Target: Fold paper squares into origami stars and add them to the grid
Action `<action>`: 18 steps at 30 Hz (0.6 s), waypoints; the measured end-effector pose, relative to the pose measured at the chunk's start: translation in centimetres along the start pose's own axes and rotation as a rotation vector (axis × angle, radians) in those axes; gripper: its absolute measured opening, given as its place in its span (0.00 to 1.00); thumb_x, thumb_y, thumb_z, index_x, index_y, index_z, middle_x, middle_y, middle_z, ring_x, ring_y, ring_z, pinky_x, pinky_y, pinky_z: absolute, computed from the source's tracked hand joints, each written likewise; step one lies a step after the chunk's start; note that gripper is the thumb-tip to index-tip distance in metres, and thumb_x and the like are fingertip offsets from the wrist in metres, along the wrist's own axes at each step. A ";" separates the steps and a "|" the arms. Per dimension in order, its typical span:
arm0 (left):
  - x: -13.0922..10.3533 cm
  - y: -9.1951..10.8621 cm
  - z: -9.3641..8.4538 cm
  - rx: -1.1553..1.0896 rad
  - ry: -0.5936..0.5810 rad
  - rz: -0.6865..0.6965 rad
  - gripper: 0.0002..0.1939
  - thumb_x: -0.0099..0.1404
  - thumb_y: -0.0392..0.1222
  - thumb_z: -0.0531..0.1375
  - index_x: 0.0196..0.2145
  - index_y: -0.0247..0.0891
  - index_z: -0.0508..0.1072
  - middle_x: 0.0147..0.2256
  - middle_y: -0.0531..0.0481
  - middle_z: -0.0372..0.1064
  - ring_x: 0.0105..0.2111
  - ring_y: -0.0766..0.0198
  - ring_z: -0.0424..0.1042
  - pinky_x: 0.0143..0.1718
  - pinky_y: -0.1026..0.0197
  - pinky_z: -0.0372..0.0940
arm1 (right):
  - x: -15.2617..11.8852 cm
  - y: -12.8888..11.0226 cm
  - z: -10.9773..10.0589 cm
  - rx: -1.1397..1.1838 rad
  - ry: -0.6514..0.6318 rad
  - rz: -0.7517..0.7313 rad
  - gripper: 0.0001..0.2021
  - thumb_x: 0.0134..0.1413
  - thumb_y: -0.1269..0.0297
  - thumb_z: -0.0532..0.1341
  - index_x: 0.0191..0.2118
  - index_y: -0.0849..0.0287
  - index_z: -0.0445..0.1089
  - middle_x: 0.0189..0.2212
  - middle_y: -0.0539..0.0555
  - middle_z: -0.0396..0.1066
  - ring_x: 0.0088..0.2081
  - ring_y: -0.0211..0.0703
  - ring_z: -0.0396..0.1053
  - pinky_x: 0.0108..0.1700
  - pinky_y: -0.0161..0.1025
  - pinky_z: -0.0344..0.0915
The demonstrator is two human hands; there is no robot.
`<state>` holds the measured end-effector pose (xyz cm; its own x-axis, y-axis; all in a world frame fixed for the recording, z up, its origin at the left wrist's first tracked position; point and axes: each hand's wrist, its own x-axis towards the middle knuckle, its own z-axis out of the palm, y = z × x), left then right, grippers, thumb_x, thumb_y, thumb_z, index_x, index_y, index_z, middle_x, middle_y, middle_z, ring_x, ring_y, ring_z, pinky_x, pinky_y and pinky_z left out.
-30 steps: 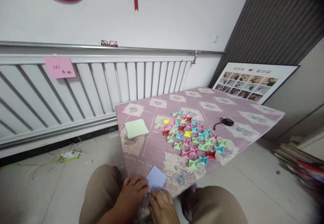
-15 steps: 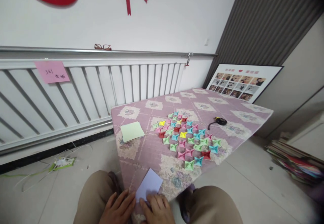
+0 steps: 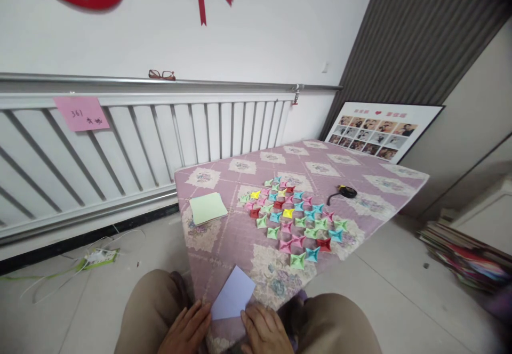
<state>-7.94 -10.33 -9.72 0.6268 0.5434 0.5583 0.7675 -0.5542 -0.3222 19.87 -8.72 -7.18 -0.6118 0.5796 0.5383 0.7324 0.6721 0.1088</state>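
Observation:
A lilac sheet of paper (image 3: pixel 233 295) lies flat near the front edge of the table, its near edge straight as if folded. My left hand (image 3: pixel 187 328) rests at its left corner, fingers stretched out and fingertips touching the paper's edge. At the lower right corner of the sheet is my right hand (image 3: pixel 267 328), fingers laid out flat with the tips on the corner. Farther back stand rows of small folded paper shapes (image 3: pixel 288 213) in green, pink, blue, red and yellow. A stack of pale green paper squares (image 3: pixel 208 208) lies to the left.
The table wears a purple floral cloth (image 3: pixel 224 183). A black tape measure or similar coil (image 3: pixel 347 191) lies at the right. Behind is a white radiator (image 3: pixel 160 135) with glasses (image 3: pixel 161 74) on its pipe. A photo board (image 3: pixel 368 130) leans at the back right.
My right hand has slid right along the paper's near edge, from its middle to the right corner. My left hand stays at the left corner. The view has shifted slightly.

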 end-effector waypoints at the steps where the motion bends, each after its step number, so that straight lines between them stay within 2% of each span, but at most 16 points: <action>1: -0.1 0.0 -0.1 0.003 -0.001 0.000 0.28 0.56 0.24 0.47 0.49 0.43 0.71 0.49 0.56 0.71 0.51 0.65 0.64 0.49 0.65 0.61 | 0.1 -0.1 0.0 -0.004 0.004 0.003 0.24 0.50 0.48 0.63 0.50 0.54 0.67 0.41 0.51 0.74 0.44 0.46 0.67 0.48 0.42 0.57; 10: 0.0 0.0 -0.8 -0.005 0.020 -0.016 0.23 0.62 0.26 0.45 0.47 0.42 0.71 0.46 0.55 0.73 0.47 0.69 0.69 0.46 0.69 0.65 | 0.0 -0.9 1.7 0.027 0.149 0.109 0.23 0.48 0.44 0.63 0.46 0.53 0.69 0.38 0.49 0.75 0.42 0.45 0.66 0.49 0.42 0.54; 15: -0.4 -0.1 -0.8 -0.017 0.034 -0.015 0.21 0.63 0.28 0.46 0.46 0.42 0.71 0.45 0.55 0.73 0.47 0.69 0.68 0.46 0.71 0.64 | -0.2 -0.9 2.0 0.023 0.151 0.118 0.23 0.48 0.44 0.63 0.46 0.53 0.69 0.38 0.49 0.74 0.42 0.45 0.66 0.49 0.42 0.54; 18: -0.2 -0.5 -1.5 -0.037 0.045 -0.030 0.21 0.61 0.28 0.48 0.45 0.44 0.72 0.44 0.55 0.73 0.45 0.67 0.68 0.44 0.69 0.64 | 0.0 -0.9 1.2 0.002 0.084 0.092 0.23 0.49 0.46 0.63 0.48 0.53 0.68 0.40 0.50 0.74 0.43 0.46 0.66 0.49 0.42 0.55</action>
<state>-8.63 -11.06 -8.54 0.5965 0.5313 0.6016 0.7795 -0.5619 -0.2767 18.91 -8.77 -8.25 -0.5147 0.5982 0.6142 0.7837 0.6189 0.0540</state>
